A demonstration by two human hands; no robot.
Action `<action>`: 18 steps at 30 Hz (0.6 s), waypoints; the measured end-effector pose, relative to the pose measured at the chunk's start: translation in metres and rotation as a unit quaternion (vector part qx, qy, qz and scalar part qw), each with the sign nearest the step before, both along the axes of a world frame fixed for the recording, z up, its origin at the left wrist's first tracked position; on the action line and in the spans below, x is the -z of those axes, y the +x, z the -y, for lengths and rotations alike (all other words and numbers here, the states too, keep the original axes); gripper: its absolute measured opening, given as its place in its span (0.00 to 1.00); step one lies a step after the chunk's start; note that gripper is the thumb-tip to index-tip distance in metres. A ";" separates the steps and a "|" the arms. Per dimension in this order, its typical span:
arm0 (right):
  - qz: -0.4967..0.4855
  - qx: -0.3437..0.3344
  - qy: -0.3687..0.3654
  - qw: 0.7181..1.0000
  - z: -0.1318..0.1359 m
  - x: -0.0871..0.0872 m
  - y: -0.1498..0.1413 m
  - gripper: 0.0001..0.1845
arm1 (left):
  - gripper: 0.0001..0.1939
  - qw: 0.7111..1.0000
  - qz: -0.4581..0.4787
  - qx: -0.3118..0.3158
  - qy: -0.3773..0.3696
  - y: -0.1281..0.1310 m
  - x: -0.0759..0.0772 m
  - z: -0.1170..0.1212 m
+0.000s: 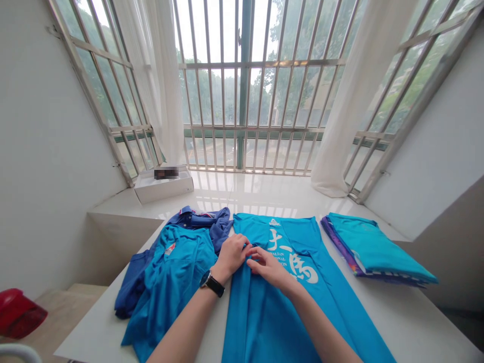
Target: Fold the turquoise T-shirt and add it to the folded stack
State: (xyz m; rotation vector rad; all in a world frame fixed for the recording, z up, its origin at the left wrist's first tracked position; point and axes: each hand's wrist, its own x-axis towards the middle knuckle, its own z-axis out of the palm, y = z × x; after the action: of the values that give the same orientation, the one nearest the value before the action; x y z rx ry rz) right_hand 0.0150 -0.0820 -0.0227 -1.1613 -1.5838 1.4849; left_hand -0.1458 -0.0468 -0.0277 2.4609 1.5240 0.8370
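A blue T-shirt [302,307] with white lettering lies spread on the white table, its sides folded inward in long strips. At its left edge, my left hand [233,254], below a wrist with a black-strapped watch [212,283], is closed with the fingertips pinching the fabric. Close beside it, my right hand [269,269] has bent fingers on the same folded edge, thumb and fingertips gathered on the cloth. The fingertips of both hands nearly meet, and part of the fabric between them is hidden.
Left of the T-shirt lie a loose blue shirt [177,272] and a navy polo shirt [130,282]. A stack of folded shirts [378,247] sits at the right. A white box [164,189] rests on the sill by the barred window. A red object [18,312] shows at lower left.
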 end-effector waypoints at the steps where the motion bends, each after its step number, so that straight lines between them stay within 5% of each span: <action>1: -0.010 -0.003 -0.013 1.000 0.001 -0.003 -0.001 0.25 | 0.07 1.000 0.000 0.000 0.001 -0.001 0.000 0.000; 7: -0.047 -0.001 -0.094 0.994 0.005 -0.005 -0.003 0.28 | 0.08 1.000 -0.009 0.004 0.018 -0.005 0.000 -0.003; 18: 0.017 -0.063 -0.133 0.989 0.011 -0.009 -0.007 0.27 | 0.09 0.994 -0.106 -0.012 0.005 -0.009 -0.003 0.000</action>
State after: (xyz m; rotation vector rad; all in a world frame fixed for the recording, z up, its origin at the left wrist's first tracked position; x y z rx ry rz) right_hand 0.0085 -0.0935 -0.0137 -1.2574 -1.5386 1.8112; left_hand -0.1543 -0.0465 -0.0249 2.6156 1.6209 0.6038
